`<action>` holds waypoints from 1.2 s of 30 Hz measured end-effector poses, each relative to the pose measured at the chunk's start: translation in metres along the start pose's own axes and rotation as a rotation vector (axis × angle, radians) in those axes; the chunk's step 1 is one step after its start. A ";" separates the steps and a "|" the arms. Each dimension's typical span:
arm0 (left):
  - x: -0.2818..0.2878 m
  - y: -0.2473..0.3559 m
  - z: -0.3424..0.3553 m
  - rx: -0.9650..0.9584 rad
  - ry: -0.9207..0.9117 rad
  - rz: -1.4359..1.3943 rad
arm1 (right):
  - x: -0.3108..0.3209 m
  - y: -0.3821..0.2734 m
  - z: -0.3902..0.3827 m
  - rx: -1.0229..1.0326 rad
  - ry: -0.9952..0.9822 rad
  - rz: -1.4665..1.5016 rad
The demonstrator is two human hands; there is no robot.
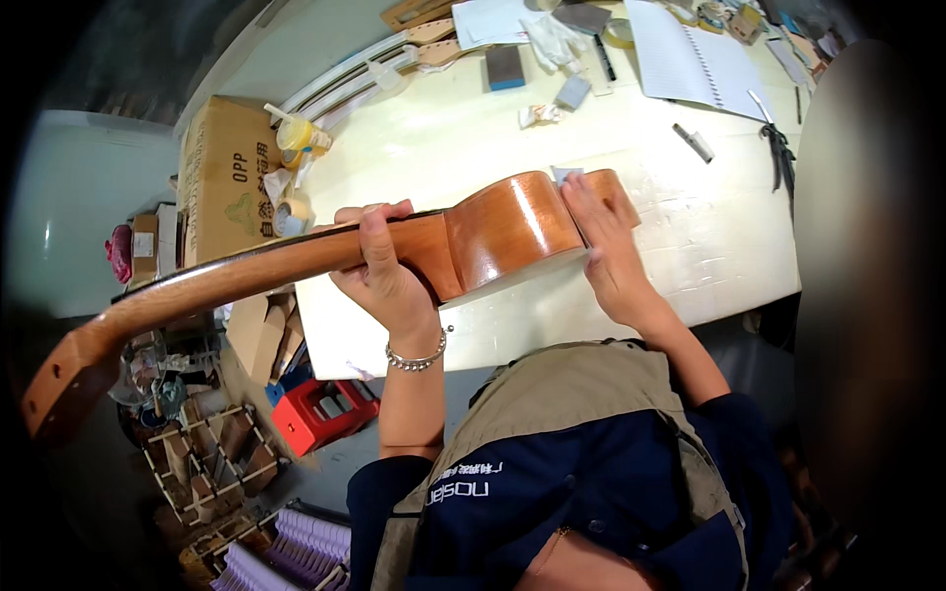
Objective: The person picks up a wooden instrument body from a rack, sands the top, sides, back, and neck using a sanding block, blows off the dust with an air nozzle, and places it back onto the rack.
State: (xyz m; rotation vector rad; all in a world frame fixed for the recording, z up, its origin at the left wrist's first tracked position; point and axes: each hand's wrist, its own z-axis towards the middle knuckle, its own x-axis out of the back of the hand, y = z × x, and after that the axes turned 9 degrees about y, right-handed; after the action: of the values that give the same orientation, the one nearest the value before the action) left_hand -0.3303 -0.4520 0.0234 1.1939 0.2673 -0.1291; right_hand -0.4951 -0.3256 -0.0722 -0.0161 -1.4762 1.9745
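An unstrung guitar (512, 231) of glossy brown wood is tipped on its side over the table, its neck running left to a headstock with drilled holes. My left hand (382, 271) is wrapped round the neck near the heel, thumb on the side towards me. On the body's curved side, at the waist, my right hand (611, 251) presses with its fingers close together. A small grey sheet (567, 174), like sandpaper, sticks out past those fingertips; the rest of it is hidden under them.
The pale worktable (414, 158) bears an open notebook (690, 64), a pen (693, 143), black-handled pliers (777, 158), sanding blocks (506, 69) and a yellow drink cup (301, 136). A cardboard box (229, 177) stands left. Below are a red stool (320, 414) and a wood-filled rack (212, 458).
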 end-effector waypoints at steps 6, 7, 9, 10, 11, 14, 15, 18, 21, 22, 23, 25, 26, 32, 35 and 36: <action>-0.032 0.005 -0.016 -0.055 -0.091 -0.022 | 0.017 -0.088 0.040 0.369 -0.099 -0.581; -0.036 0.008 -0.020 -0.022 -0.087 -0.016 | 0.013 -0.093 0.043 0.413 -0.154 -0.661; -0.032 0.007 -0.017 -0.005 -0.092 0.015 | 0.008 -0.095 0.050 0.498 -0.272 -0.812; -0.029 0.009 -0.016 -0.016 -0.036 0.005 | 0.009 -0.089 0.050 0.435 -0.181 -0.564; -0.020 0.007 -0.014 -0.037 -0.004 0.041 | 0.006 -0.074 0.049 0.371 -0.087 -0.316; 0.015 -0.005 -0.001 -0.059 0.172 0.212 | -0.020 -0.034 0.031 0.128 0.061 0.083; 0.020 -0.004 -0.001 -0.037 0.195 0.207 | -0.023 -0.020 0.024 0.144 0.018 -0.014; 0.052 -0.013 0.007 0.084 0.314 0.022 | -0.014 0.005 0.020 0.160 -0.123 -0.358; 0.098 -0.024 0.017 0.170 0.336 -0.162 | 0.005 0.039 0.030 0.037 -0.121 0.011; 0.114 -0.030 0.020 0.177 0.347 -0.211 | -0.001 0.059 0.026 -0.040 -0.079 0.276; 0.123 -0.033 0.021 0.177 0.333 -0.255 | -0.011 0.079 0.021 -0.124 -0.036 0.542; 0.136 -0.036 0.019 0.188 0.302 -0.343 | -0.041 0.106 0.000 -0.483 -0.030 1.110; 0.138 -0.037 0.017 0.180 0.368 -0.302 | -0.063 0.125 -0.020 -0.759 -0.032 1.278; 0.117 -0.017 -0.001 0.290 0.631 -0.069 | -0.096 0.149 -0.019 -0.532 0.232 0.695; 0.155 -0.033 -0.002 0.326 0.475 -0.086 | -0.070 0.117 0.004 0.045 0.058 -0.041; 0.164 -0.036 -0.004 0.349 0.362 -0.182 | -0.070 0.112 0.007 0.173 -0.046 -0.194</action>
State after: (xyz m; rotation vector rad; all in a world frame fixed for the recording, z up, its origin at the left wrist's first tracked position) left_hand -0.1823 -0.4542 -0.0547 1.5378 0.6934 -0.1202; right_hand -0.4986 -0.3829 -0.1912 0.2402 -1.2790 1.9470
